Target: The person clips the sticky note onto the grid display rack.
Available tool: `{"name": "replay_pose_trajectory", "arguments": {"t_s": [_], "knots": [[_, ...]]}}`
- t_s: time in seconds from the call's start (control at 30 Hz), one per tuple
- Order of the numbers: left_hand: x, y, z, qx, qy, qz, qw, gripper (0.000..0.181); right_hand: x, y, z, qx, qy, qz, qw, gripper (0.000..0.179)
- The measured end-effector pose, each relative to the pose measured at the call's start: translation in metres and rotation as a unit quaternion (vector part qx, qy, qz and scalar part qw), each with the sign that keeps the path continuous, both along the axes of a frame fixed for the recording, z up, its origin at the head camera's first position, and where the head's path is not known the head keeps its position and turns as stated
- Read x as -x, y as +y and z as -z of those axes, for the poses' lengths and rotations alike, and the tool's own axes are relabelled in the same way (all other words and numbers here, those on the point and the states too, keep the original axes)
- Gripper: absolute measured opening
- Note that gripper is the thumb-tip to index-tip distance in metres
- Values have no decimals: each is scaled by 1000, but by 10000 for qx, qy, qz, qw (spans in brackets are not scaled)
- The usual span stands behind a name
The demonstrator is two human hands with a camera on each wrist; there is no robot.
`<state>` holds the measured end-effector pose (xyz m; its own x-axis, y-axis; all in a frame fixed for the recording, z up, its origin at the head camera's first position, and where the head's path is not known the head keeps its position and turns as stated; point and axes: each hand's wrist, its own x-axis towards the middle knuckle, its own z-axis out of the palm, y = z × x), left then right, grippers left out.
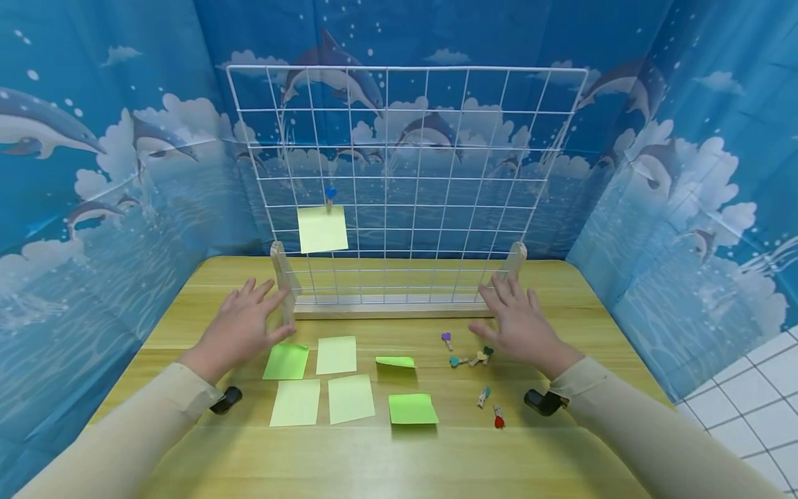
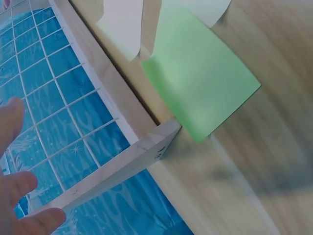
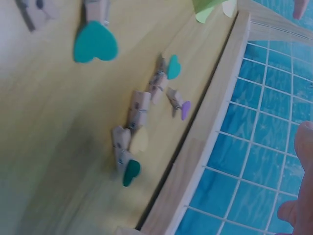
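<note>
Holding nothing, fingers spread, L hand (image 1: 240, 329) is approx. at 8 o'clock & R hand (image 1: 522, 327) at 4, each by one end of the wire rack (image 1: 386, 206) at 12, tho can't tell if either touches it. Loose sticky notes (image 1: 337, 356) lie at 6–7 o'clock & mini clothespins (image 1: 479, 358) at 5, so a low sleeve (image 1: 171, 402) or wrist sweep could prob. drag notes or scatter pins. Bumping the rack might tip it or loosen the hung note (image 1: 323, 232) at its 8 o'clock, since just 1 blue-heart peg (image 1: 330, 195) holds it.
</note>
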<state>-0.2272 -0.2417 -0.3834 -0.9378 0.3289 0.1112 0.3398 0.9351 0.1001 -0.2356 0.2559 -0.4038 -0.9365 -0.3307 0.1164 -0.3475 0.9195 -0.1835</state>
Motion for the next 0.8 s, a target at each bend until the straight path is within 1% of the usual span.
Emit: {"name": "replay_pose_trajectory", "arguments": {"t_s": [0.13,0.3,0.6,0.8], "knots": [[-2,1,5,-30,26,50,10000,78,-4,0,5,44,-79,-10,10000,84],[-4,2,10,-88,-91,46,9999,78,-7,1,8,34,-56,-3,10000,84],[-7,0,23,-177,-265,7,9995,80,-7,3,19,-25,-19,13,10000,83],[-7,0,31,-120,-217,57,9997,79,-8,3,26,-44,33,-61,10000,79]]}}
